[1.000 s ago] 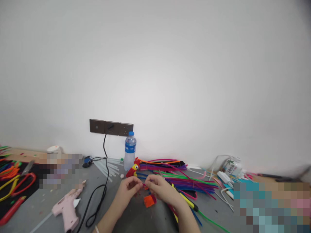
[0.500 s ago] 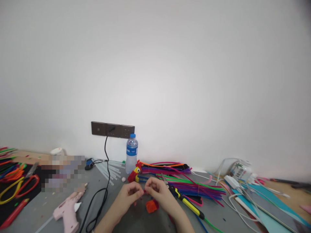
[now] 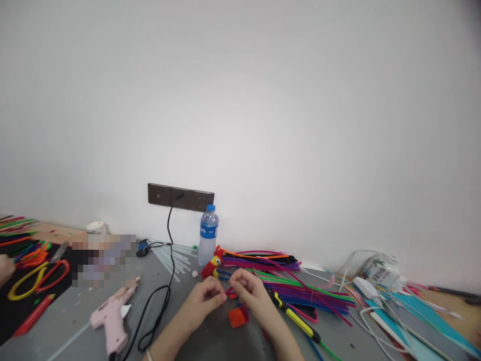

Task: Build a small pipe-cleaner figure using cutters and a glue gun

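My left hand point(image 3: 203, 303) and my right hand point(image 3: 251, 293) face each other low over the grey table, thumbs and fingertips pinched. A thin red strip point(image 3: 230, 291) shows between the fingertips, at the right hand's pinch; its kind is too small to tell. Whether the left fingers also hold something is hidden. Below the right hand lies a crumpled orange-red piece point(image 3: 237, 318). Just behind the hands is a small red and yellow bird figure point(image 3: 213, 265) with a round eye.
Bundles of pipe cleaners point(image 3: 300, 288) and a yellow-black craft knife point(image 3: 298, 321) lie right. A water bottle point(image 3: 208, 235) stands behind. Left are a pink glue gun point(image 3: 112, 321), a black cable point(image 3: 167, 296), scissors point(image 3: 39, 281) and another person's hand point(image 3: 5, 268).
My fingertips have drawn slightly apart, showing more of the red strip. The view has shifted a little to the left. Another person's hand has appeared at the left edge.
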